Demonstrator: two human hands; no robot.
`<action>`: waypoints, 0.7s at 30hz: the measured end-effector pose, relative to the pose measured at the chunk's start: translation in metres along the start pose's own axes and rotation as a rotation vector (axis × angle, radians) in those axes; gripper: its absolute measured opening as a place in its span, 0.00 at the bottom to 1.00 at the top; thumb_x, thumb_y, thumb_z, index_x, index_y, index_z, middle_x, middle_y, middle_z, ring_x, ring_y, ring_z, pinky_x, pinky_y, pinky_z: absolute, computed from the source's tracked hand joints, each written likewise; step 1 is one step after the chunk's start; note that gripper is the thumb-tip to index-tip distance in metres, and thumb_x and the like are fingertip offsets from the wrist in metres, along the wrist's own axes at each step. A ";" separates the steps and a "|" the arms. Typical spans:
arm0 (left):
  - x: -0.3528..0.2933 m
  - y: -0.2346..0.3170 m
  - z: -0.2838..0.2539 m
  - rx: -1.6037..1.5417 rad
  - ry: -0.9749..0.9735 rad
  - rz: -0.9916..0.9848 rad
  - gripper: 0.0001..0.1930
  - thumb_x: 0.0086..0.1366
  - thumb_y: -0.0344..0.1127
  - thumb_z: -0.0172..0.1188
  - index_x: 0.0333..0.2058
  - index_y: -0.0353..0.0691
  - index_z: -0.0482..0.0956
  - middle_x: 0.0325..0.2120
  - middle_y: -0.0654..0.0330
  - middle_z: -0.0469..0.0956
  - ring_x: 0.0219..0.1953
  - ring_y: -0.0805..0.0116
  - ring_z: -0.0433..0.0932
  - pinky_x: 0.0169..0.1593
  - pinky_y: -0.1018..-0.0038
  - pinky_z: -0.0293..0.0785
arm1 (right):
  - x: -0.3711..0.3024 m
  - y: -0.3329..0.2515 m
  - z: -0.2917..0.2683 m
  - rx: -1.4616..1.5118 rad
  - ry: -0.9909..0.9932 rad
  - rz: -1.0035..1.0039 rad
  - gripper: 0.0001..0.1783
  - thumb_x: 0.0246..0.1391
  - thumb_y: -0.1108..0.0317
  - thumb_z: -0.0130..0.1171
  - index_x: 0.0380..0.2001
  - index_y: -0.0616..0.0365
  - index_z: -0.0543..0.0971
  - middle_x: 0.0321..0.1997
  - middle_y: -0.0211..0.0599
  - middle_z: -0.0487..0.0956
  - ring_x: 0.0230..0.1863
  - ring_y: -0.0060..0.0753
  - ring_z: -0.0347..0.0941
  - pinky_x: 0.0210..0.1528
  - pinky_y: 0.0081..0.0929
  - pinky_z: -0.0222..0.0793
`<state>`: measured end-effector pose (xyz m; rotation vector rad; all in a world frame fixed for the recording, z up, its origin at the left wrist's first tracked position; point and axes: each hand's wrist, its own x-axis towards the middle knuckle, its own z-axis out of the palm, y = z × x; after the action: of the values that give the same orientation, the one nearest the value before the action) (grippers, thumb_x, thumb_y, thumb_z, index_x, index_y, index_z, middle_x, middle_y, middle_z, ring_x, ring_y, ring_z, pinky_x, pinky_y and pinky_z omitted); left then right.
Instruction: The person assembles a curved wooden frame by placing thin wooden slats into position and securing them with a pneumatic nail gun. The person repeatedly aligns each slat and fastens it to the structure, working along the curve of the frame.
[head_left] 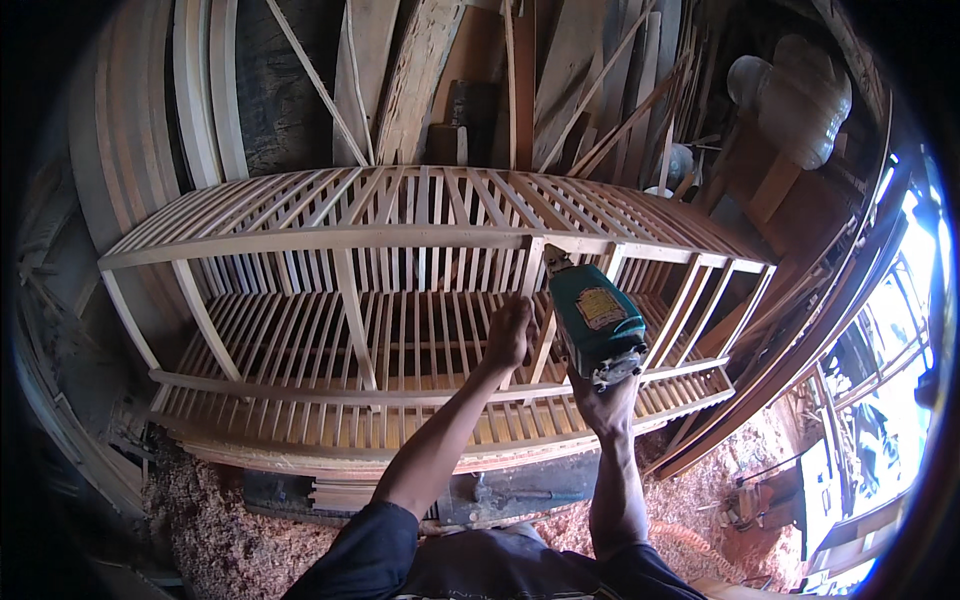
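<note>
A long slatted wooden frame lies across the view, with thin slats along its top, back and bottom and several uprights at its open front. My left hand is closed around one upright near the middle, below the upper front rail. In my right hand is a teal nail gun with a yellowish label. Its narrow nose meets the upper rail, or comes very close to it, just right of that upright; contact cannot be made out. My right fingers are partly hidden behind the gun.
Boards and thin strips lean behind the frame. Clear plastic bottles are at the upper right. Below the frame, a hammer lies on a dark surface. Wood shavings cover the floor, with an orange coiled hose at right.
</note>
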<state>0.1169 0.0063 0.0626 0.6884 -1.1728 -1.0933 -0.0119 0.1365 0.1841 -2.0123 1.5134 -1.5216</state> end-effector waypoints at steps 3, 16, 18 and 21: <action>0.000 -0.004 0.001 -0.079 0.008 -0.021 0.21 0.74 0.51 0.41 0.30 0.39 0.68 0.16 0.62 0.69 0.19 0.75 0.68 0.25 0.75 0.63 | 0.006 -0.007 0.009 0.006 0.008 0.042 0.12 0.41 0.66 0.66 0.29 0.61 0.81 0.29 0.43 0.82 0.31 0.43 0.80 0.34 0.35 0.74; -0.003 0.014 0.006 0.183 0.074 0.290 0.21 0.75 0.49 0.39 0.45 0.37 0.72 0.20 0.63 0.69 0.21 0.74 0.68 0.26 0.75 0.65 | -0.002 0.004 0.015 -0.111 -0.159 0.133 0.20 0.46 0.65 0.63 0.43 0.61 0.78 0.40 0.47 0.81 0.41 0.48 0.78 0.44 0.37 0.74; -0.004 0.015 0.006 0.209 0.074 0.252 0.21 0.74 0.51 0.41 0.39 0.37 0.72 0.20 0.64 0.70 0.20 0.75 0.68 0.25 0.75 0.65 | -0.001 0.003 0.016 -0.028 -0.129 0.109 0.19 0.47 0.65 0.63 0.43 0.61 0.78 0.40 0.47 0.81 0.41 0.47 0.79 0.43 0.37 0.74; -0.004 0.014 0.006 0.236 0.091 0.261 0.22 0.74 0.52 0.42 0.34 0.37 0.71 0.19 0.65 0.70 0.20 0.77 0.68 0.25 0.75 0.64 | -0.001 0.001 0.015 -0.049 -0.126 0.105 0.19 0.48 0.65 0.63 0.43 0.62 0.78 0.40 0.47 0.81 0.41 0.46 0.79 0.43 0.37 0.74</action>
<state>0.1153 0.0157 0.0755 0.7345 -1.2846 -0.7052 -0.0004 0.1310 0.1760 -1.9802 1.5925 -1.3057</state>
